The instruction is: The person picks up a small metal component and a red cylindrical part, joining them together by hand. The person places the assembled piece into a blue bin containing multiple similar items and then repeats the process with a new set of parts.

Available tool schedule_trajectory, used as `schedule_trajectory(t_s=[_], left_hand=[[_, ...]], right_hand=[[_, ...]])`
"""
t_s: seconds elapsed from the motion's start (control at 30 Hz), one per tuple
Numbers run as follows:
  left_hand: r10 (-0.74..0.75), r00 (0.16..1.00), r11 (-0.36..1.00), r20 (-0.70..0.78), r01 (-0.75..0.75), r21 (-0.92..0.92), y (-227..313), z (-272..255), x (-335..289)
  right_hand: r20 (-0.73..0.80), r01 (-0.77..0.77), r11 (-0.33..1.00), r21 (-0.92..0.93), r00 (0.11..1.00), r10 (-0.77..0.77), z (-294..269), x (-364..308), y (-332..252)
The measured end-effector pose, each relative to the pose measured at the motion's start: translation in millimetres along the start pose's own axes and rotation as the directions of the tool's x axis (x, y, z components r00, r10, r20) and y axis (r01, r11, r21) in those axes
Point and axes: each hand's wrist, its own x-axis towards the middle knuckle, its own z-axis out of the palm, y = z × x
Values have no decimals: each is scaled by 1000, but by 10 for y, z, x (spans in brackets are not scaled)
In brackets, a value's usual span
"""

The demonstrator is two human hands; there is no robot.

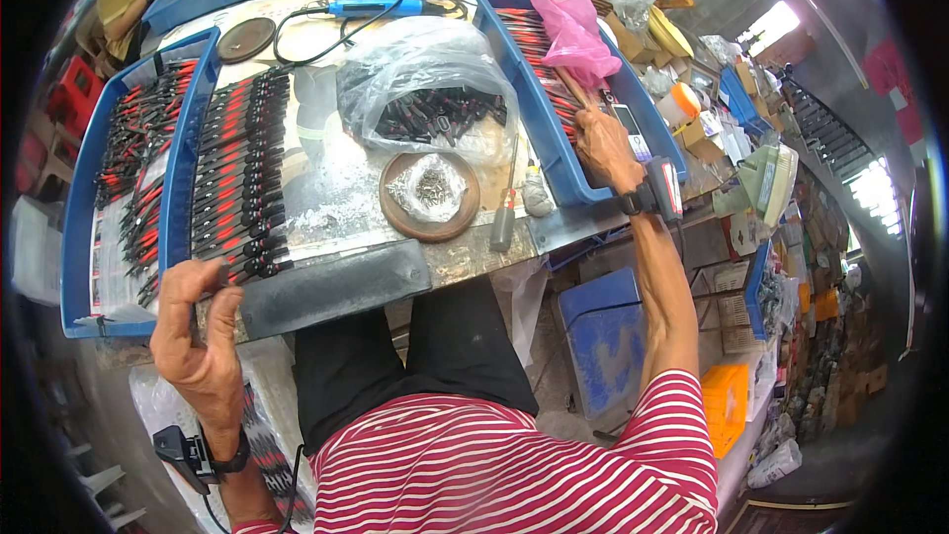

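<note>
My left hand (198, 326) is at the table's front edge, thumb and bent fingers apart, with nothing visible between them. Just beyond it lies a neat row of slim black-and-red tools (237, 158), their exact kind unclear. My right hand (608, 148) reaches into the right blue tray (539, 124), its fingers closed round what looks like a thin brown stick (570, 86). Red pieces lie in that tray under a pink plastic bag (573, 30). Touching or close beside the hand is a handheld device with a screen (627, 121).
A wooden bowl of small screws (431, 222), a screwdriver (504, 222) and a clear bag of black-and-red parts (435, 49) occupy the middle. Blue electric screwdrivers (390, 7) with cables lie behind. Another blue tray (79, 237) stands left. A person (129, 0) is at far left.
</note>
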Motion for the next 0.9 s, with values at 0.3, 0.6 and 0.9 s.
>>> schedule_trajectory(t_s=[0.3, 0.6, 0.9], left_hand=[[-189, 965, 918, 184, 240, -315, 222, 213, -134], [-198, 930, 803, 311, 336, -493, 371, 547, -321], [-278, 871, 672, 405, 478, -565, 296, 543, -384]], right_hand=[[-156, 46, 759, 650, 985, 74, -766, -421, -884], [248, -278, -61, 959, 921, -300, -1190, -1192, -2066], [340, -488, -273, 829, 827, -449, -1222, -1491, -2223]])
